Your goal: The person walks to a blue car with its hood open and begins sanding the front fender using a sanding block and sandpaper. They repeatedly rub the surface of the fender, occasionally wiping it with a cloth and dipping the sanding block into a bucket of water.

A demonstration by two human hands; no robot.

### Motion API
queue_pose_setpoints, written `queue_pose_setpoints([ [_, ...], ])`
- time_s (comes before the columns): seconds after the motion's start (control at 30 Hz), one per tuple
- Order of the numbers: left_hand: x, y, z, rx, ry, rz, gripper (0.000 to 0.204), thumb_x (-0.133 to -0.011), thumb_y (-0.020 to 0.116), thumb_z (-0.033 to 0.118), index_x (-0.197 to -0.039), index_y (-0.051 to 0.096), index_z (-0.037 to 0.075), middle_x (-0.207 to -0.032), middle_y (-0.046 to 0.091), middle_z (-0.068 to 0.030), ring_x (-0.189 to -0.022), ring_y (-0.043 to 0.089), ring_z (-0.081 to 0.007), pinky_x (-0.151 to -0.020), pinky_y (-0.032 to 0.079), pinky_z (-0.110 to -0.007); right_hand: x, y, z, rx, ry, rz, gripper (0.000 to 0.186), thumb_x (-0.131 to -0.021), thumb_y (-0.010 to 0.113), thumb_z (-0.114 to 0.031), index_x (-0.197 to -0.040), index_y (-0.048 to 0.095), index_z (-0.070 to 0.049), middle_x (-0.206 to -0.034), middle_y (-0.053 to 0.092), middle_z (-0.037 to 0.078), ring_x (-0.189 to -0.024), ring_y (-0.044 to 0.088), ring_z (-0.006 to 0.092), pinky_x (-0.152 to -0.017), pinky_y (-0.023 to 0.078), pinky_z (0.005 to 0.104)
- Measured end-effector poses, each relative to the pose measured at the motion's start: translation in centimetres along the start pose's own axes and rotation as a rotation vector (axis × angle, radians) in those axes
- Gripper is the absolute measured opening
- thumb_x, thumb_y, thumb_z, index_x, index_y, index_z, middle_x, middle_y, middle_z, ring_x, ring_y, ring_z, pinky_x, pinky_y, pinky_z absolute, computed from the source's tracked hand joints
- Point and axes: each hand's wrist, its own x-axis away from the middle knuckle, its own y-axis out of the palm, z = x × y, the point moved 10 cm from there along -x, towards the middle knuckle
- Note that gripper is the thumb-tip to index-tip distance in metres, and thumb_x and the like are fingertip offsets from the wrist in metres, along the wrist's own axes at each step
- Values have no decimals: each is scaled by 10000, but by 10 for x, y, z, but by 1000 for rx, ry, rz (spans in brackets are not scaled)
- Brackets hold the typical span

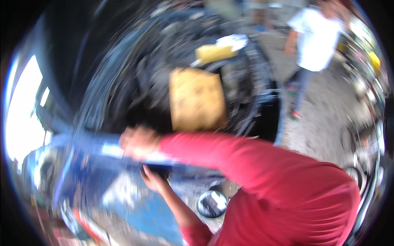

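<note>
Both hands at the blue car's front edge, R arm stretched across the bay.

The shiny blue metal body edge (96, 148) runs along the near side of the engine bay; bare R hand (139, 143) is at it, prob. for support b/c the body leans in, but it's blurred & I can't tell if the fingers grip. Bare L hand (154, 179) is just below, fingers bent by a small dark object (161, 170); can't tell if they're clamped on it. Further in, a flat tan cardboard-like sheet (199, 100) lies over the dark, cluttered engine (160, 69), prob. b/c the parts make a handy shelf; a smaller yellow piece (213, 53) & a crumpled white sheet (233, 41) sit beyond. Low down, a round dark basin w/ pale rim (205, 210), near the car. Off right, person in white shirt (318, 45).
</note>
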Motion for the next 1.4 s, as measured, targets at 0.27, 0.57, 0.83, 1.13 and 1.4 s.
queue_pose_setpoints([
  [0.27,68,10,29,-400,423,203,896,-1059,681,500,-1629,374,-120,-1445,483,-423,-1335,481,-547,-1171,361,-585,-14,16,3,9,18,-83,457,-825,867,-313,-1247,706,-250,-1168,641,58,-1107,666,317,-849,621,475],
  [0.57,-37,3,85,-423,361,194,866,-1026,641,577,-1499,525,-139,-1224,643,-431,-1129,639,-600,-1017,520,-583,-21,12,14,-63,135,-41,444,-813,835,-185,-1231,685,-196,-1194,656,75,-1179,652,365,-958,576,507],
  [0.83,166,48,6,-516,464,4,897,-1072,656,415,-1697,237,-73,-1487,433,-412,-1357,436,-575,-1209,309,-619,-18,13,39,-174,285,38,456,-856,817,-226,-1283,662,-196,-1230,655,125,-1200,657,393,-971,566,528],
  [1.13,-41,10,89,-393,414,299,835,-1069,615,522,-1608,420,-86,-1395,537,-441,-1247,540,-583,-1113,415,-601,-21,14,2,58,56,-93,525,-804,927,-413,-1243,718,-216,-1228,633,71,-1137,649,358,-921,590,506],
  [1.4,114,39,34,-517,670,146,884,-1092,631,396,-1693,208,-95,-1518,398,-458,-1375,441,-591,-1197,353,-606,-24,21,13,-23,122,-123,465,-795,894,-173,-1209,681,-187,-1248,643,56,-1173,652,354,-965,568,502],
])
